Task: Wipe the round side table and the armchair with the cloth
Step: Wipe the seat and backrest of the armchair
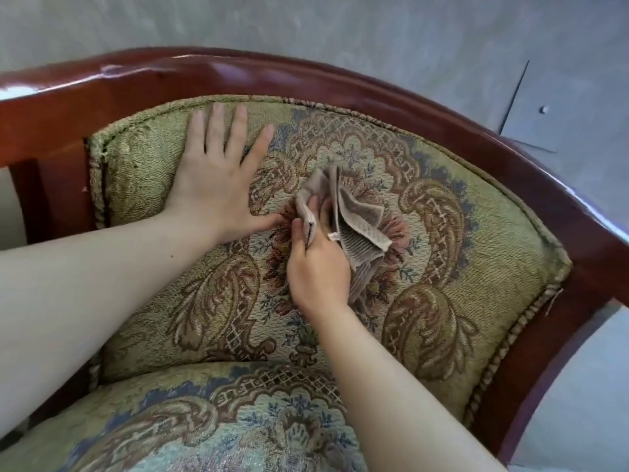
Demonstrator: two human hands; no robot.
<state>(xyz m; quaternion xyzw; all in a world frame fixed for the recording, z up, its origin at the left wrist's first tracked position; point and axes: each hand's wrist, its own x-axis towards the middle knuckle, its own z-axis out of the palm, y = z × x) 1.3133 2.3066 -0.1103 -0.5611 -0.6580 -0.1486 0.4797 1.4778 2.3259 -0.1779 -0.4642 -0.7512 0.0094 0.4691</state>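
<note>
The armchair [459,206] fills the view: a curved, glossy red-brown wooden frame around a green tapestry backrest with brown and blue scroll patterns. My left hand [218,178] lies flat and open on the upper left of the backrest, fingers spread. At the middle of the backrest my right hand [316,267] grips a crumpled beige ribbed cloth [357,219], which rests against the fabric. The seat cushion [238,420] shows at the bottom. The round side table is out of view.
A grey wall or floor surface [340,25] lies behind the chair, with thin dark lines and a small white speck at the upper right. The wooden frame [170,73] curves round both sides of the backrest.
</note>
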